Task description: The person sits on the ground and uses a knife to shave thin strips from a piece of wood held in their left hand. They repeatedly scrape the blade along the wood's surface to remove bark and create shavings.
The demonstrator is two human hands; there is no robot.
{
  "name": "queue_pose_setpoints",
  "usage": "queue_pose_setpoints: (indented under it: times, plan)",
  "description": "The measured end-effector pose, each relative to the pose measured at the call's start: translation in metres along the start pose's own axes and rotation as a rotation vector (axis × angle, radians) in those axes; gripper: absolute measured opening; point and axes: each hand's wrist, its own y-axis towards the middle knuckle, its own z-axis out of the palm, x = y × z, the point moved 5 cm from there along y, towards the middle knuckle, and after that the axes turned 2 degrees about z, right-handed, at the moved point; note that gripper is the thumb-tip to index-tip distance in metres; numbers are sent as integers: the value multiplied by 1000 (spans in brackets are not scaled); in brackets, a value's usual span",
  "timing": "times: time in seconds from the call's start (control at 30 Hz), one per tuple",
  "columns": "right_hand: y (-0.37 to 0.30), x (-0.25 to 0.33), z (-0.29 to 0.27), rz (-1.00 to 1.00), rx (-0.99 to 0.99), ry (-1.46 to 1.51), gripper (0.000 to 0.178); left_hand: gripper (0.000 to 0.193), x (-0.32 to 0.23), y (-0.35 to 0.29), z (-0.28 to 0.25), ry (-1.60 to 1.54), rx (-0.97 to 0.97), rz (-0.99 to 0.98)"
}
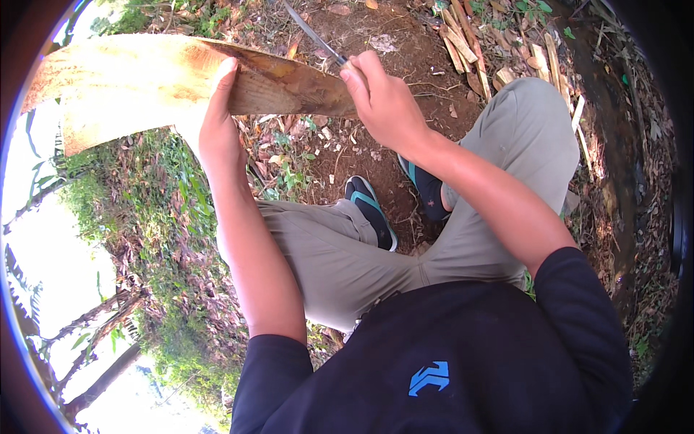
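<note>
Plank [289, 90]: my left hand [220, 141] grips its near edge, presumably for steadiness, fingers mostly hidden | Knife [312, 32]: my right hand [387, 105] closed around handle, blade angled away

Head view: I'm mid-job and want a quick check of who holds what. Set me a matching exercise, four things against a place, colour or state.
Things:
1. Left hand
2. Right hand
3. Split wood pieces
4. Trousers

Descriptions:
A. holding the knife
B. greyish beige
C. thumb against the wooden board
D. on the ground, upper right of the picture

Pairs: 1-C, 2-A, 3-D, 4-B
</note>
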Motion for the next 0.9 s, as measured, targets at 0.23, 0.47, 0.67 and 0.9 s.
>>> queue_pose_setpoints:
  times: [0.23, 0.47, 0.67, 0.9]
  plan:
    - [-7, -37, 30, 73, 255, -325, 17, 40, 7, 9, -13, 81, 8, 2]
    - [11, -59, 19, 707, 515, 404, 20, 39, 11, 12, -15, 94, 11, 15]
    - [8, -2, -2, 111, 86, -3, 25, 38, 6, 9, -9, 23, 32, 56]
    - [-16, -31, 20, 100, 296, -518, 17, 37, 0, 4, -5, 130, 7, 45]
